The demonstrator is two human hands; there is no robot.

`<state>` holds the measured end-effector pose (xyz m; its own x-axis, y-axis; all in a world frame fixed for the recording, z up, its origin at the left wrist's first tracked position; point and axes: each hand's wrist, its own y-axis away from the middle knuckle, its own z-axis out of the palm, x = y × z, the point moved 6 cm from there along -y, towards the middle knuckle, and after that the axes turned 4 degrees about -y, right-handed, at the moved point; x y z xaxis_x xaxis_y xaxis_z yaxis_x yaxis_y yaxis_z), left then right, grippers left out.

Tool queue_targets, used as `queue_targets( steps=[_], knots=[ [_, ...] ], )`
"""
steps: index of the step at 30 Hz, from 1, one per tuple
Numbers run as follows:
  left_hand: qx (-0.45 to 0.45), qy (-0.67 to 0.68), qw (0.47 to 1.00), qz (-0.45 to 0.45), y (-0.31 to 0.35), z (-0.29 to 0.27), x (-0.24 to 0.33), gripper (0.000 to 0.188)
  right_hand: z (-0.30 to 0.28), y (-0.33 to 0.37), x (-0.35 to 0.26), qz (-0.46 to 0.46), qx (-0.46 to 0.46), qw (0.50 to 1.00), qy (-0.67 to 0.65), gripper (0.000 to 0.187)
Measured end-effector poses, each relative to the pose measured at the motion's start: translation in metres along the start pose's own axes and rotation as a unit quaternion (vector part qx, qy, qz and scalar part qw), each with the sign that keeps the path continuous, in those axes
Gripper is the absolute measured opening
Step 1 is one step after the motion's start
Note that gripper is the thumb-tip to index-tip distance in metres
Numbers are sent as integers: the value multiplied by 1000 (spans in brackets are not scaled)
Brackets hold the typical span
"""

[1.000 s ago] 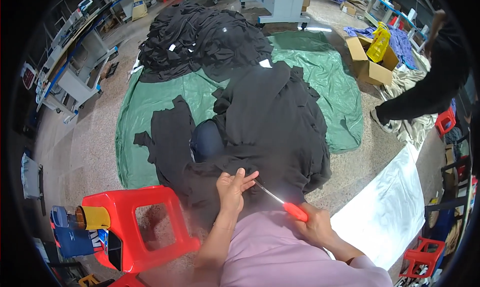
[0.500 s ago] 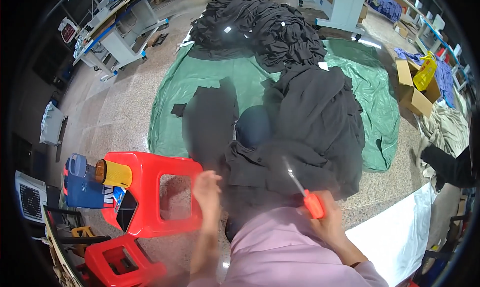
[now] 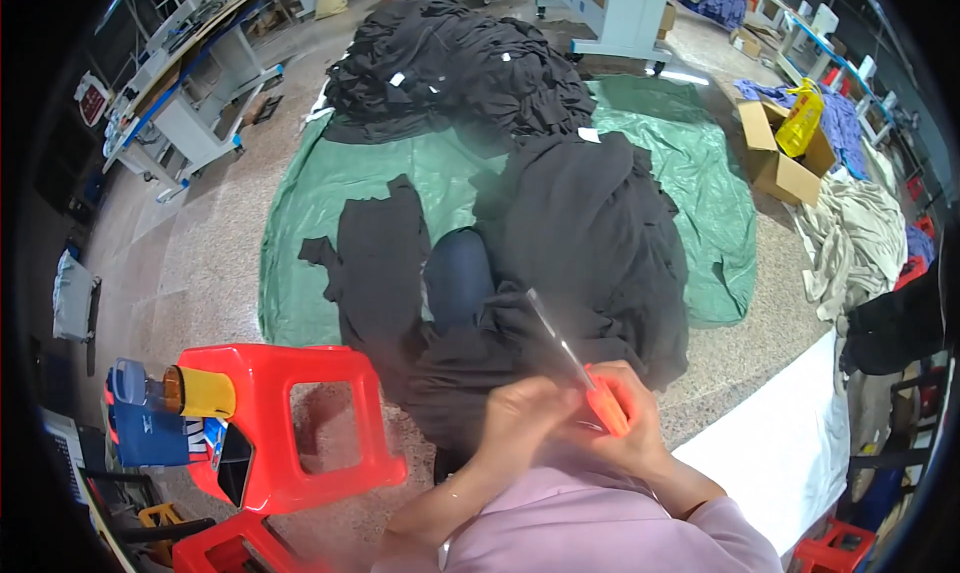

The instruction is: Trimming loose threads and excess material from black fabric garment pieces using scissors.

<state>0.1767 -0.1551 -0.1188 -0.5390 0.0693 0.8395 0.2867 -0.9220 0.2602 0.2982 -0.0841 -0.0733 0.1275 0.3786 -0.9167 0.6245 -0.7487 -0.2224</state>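
From the head camera, bare floor lies open to my left past the red plastic stool [image 3: 285, 413]; a white sheet [image 3: 790, 453] borders my right. Soft black fabric [image 3: 560, 263] is heaped over my lap. My right hand [image 3: 630, 423] clasps the orange-handled scissors [image 3: 585, 378], blades slanting up-left; my left hand [image 3: 525, 413] pinches beside the blades.

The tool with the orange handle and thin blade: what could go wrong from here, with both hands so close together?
1. The right hand grips the orange-handled tool, and the left hand touches near the base of its thin blade; a slip might cut the fingers.
2. The blade points toward the black fabric on the lap, so it could snag or cut the cloth.
3. The picture is motion-blurred, so the exact grip cannot be judged.
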Motion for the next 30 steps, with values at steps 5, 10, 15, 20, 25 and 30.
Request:
queue_targets(
  steps=[5,10,15,20,25,30],
  knots=[
    [-45,-184,977,100,-10,16,-17,14,-17,5,25,152,19,986,-60,27],
    [199,-449,836,244,2,-23,5,4,-22,33,89,209,11,978,-10,21],
    [77,-630,687,353,1,-29,-18,40,-29,35,90,233,28,967,99,28],
    [-20,-715,636,290,3,-17,-21,45,-55,38,33,116,-30,969,217,40],
    [-139,-740,609,247,-1,-16,-46,47,-52,62,5,111,-180,930,300,30],
    [-165,-717,644,208,-2,-20,-50,39,-76,71,9,136,-193,879,414,29]
  ],
)
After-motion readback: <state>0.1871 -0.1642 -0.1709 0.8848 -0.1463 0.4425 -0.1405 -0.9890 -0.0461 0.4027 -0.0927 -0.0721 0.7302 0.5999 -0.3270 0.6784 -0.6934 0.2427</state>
